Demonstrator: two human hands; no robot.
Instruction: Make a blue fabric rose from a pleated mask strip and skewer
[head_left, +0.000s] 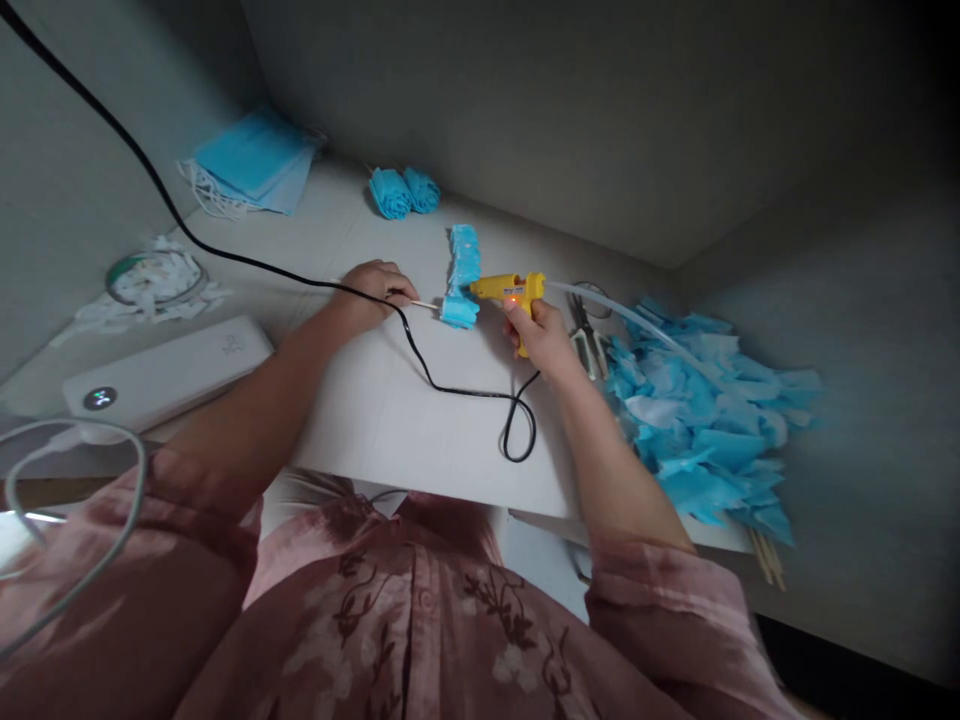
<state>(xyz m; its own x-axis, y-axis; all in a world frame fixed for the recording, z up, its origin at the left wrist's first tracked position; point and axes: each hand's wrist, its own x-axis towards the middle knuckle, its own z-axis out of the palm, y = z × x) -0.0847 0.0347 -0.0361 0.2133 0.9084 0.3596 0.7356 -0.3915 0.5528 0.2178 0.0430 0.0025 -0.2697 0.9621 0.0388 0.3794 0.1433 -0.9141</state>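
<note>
1. Your left hand (376, 282) pinched a stick (425, 305) left of the glue gun (496, 287); your right hand (541, 335) gripped the gun's handle.
2. The blue strip (465, 253) lay at the gun's nozzle, near end meeting the stick, the rest seemingly unwound.
3. Two rolls (391, 195) beyond the gun looked finished.

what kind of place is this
Probably a small craft workspace: there's a yellow glue gun in the right hand, a heap of blue pieces and two blue flower-like rolls.
</note>
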